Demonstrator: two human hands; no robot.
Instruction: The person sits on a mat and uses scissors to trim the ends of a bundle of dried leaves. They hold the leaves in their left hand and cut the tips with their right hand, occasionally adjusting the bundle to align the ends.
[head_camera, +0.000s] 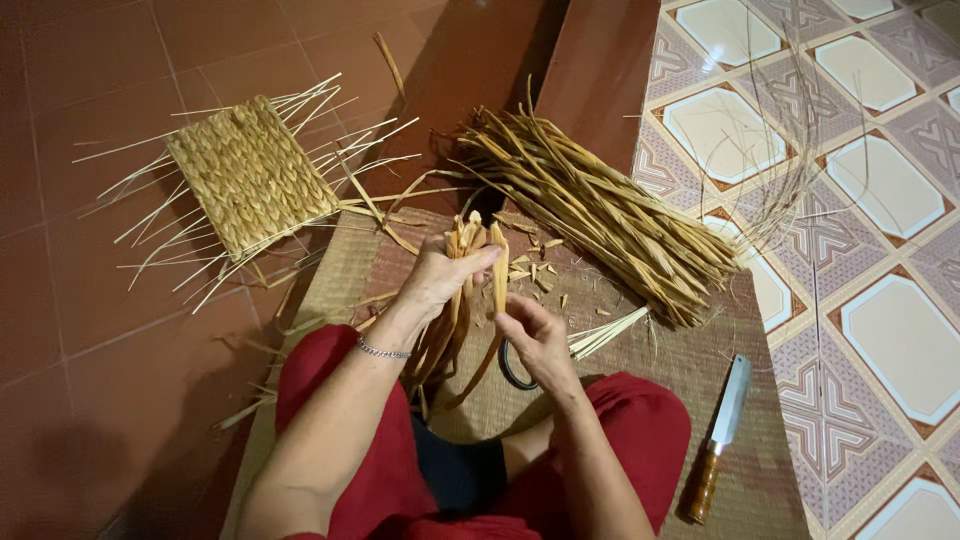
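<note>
- I see a big bundle of dried straw strips (610, 215) lying on the woven mat (690, 370), in front of the hands and a little to the right; its near end comes close to the right hand.
- To the left, on the red tiled floor (80, 300), lies a flat woven panel (250, 175) with many loose thin stalks coming out from its edges. It is well apart from both hands.
- Small cut pieces of straw (535, 270) are scattered on the mat just behind the hands.
- A knife with a wooden handle (720, 435) lies on the right edge of the mat, blade pointing away from me, well apart from the right hand.
- Thin dark fibres (790, 170) curve over the patterned tiles at the right.
- A dark ring-like object (512, 368) shows partly under the right hand; I cannot tell what it is.
- My left hand (440, 275) is closed around a handful of straw strips (462, 300). The strips stand nearly upright, their tops above the fingers and their long ends hanging down between my knees.
- My right hand (535, 335) pinches one strip (498, 265) between thumb and fingers, low on the strip; its top rises just beside the left thumb, touching the handful.
- Nothing stands between the hands and the strips they hold.
</note>
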